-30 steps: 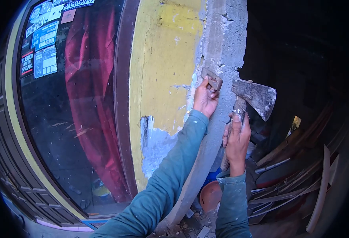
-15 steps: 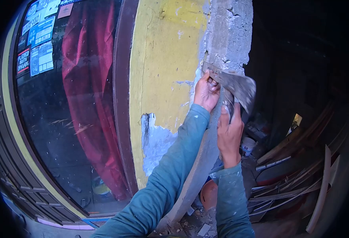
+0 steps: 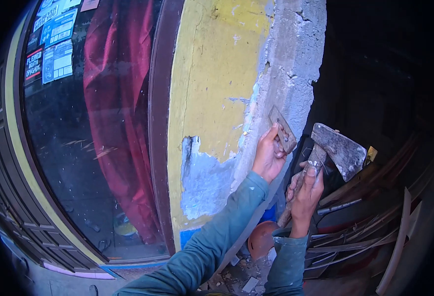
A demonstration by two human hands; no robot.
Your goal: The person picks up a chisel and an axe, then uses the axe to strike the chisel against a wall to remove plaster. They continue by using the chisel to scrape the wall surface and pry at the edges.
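My left hand [image 3: 270,158] pinches a small flat rectangular plate [image 3: 277,117] against the bare concrete edge [image 3: 296,74] of the wall. The plate stands tilted, with small marks or holes on its face. My right hand [image 3: 306,195] is wrapped around the handle of a hatchet [image 3: 339,149], just below its head. The worn grey head points up and right, apart from the wall. Thin wire-like strands stick out near the fingers of this hand.
Yellow plaster [image 3: 217,84] is chipped away over a pale patch [image 3: 204,187]. Left of it stands a window with a red curtain [image 3: 113,98]. An orange bowl-like container [image 3: 262,240] sits low amid rubble [image 3: 250,284]. Long wooden strips [image 3: 397,246] lie at right.
The hatchet has swung away from the plate, down and to the right, and its head is no longer blurred. My left hand and the plate appear lower along the wall edge.
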